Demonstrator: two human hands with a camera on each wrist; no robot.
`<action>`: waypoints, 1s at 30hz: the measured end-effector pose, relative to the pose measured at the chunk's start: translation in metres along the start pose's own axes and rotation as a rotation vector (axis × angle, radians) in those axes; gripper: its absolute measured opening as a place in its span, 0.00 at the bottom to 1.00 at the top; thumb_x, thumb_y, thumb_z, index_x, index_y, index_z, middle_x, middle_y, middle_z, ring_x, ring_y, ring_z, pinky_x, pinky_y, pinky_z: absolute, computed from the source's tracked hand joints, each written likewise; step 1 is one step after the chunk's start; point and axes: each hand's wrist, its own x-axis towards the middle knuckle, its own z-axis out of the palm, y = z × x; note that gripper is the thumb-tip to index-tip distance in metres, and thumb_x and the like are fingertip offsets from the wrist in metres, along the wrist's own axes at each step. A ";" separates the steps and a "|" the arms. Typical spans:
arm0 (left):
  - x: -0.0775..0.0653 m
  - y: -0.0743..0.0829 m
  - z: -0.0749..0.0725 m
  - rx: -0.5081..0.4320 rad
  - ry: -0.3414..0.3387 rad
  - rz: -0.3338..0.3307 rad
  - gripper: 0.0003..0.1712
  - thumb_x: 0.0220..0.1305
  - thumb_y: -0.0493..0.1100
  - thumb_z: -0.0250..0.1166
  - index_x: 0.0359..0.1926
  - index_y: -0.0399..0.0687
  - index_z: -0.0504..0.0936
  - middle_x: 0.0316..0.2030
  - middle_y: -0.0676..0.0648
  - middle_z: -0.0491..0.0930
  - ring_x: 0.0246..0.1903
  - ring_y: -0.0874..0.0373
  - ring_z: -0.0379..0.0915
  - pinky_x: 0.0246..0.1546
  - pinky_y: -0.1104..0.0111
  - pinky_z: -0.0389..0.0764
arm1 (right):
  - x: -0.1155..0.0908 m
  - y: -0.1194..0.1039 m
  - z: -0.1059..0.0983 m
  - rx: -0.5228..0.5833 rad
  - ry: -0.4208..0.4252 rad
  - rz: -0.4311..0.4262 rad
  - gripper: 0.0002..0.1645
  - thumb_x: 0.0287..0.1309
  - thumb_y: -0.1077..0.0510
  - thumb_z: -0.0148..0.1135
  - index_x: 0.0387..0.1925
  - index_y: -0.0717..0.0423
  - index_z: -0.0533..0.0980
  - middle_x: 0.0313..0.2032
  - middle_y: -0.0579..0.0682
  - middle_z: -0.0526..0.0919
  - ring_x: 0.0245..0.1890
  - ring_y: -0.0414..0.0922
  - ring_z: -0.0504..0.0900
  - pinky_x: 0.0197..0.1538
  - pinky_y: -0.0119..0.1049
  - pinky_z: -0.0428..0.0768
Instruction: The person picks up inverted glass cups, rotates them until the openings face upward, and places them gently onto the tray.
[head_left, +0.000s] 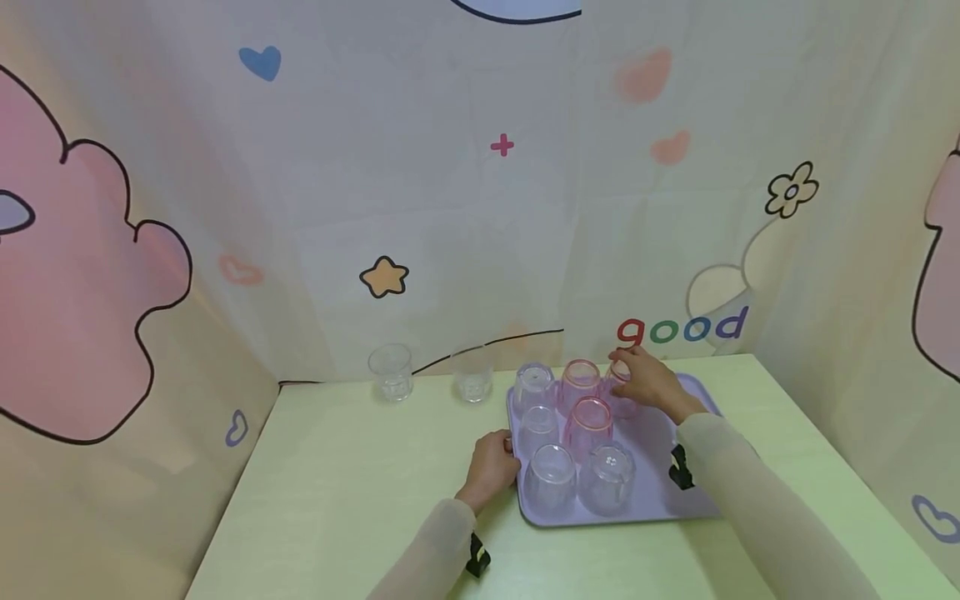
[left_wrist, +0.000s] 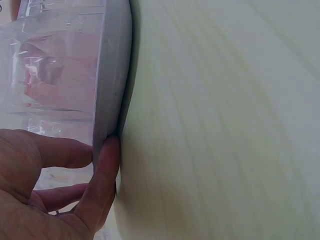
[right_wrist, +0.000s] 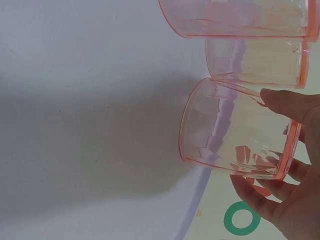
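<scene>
My left hand (head_left: pixel 491 467) grips the left edge of a light purple tray (head_left: pixel 654 479). In the left wrist view, its fingers pinch the tray's rim (left_wrist: pixel 111 65). Over the tray's back part, my right hand (head_left: pixel 648 382) holds a clear pink cup (right_wrist: pixel 235 135) by its thick-bottomed upper end, with the thin rim towards the tray. Two more pink cups stand close by: one beside it at the back (head_left: pixel 580 385), one in front (head_left: pixel 588 425). Several colourless cups, among them a front-left one (head_left: pixel 552 479), fill the tray's left side.
Behind and left of the tray, two colourless glasses stand near the back wall, one further left (head_left: pixel 393 375) and one nearer the tray (head_left: pixel 473 379). The pale table (head_left: pixel 352 492) meets a printed cloth backdrop (head_left: pixel 450 208) at the back and sides.
</scene>
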 end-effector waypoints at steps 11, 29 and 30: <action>-0.002 0.003 0.000 -0.003 0.001 0.006 0.24 0.41 0.24 0.58 0.45 0.32 0.83 0.21 0.50 0.76 0.20 0.63 0.68 0.18 0.76 0.70 | -0.001 0.001 -0.001 0.006 0.004 -0.012 0.40 0.51 0.54 0.71 0.65 0.61 0.68 0.65 0.70 0.66 0.60 0.69 0.72 0.59 0.65 0.73; 0.001 0.000 0.001 0.020 -0.005 0.003 0.24 0.43 0.24 0.58 0.46 0.32 0.82 0.21 0.51 0.75 0.19 0.64 0.68 0.18 0.77 0.69 | -0.011 -0.012 -0.014 0.054 0.125 -0.122 0.37 0.54 0.55 0.68 0.65 0.61 0.68 0.63 0.70 0.68 0.62 0.71 0.69 0.62 0.70 0.68; 0.001 0.000 0.001 0.023 -0.002 0.006 0.24 0.43 0.24 0.58 0.46 0.32 0.82 0.21 0.50 0.76 0.19 0.64 0.68 0.18 0.77 0.69 | -0.013 -0.014 -0.015 0.056 0.126 -0.120 0.37 0.54 0.55 0.68 0.65 0.60 0.68 0.64 0.70 0.68 0.62 0.71 0.69 0.62 0.70 0.68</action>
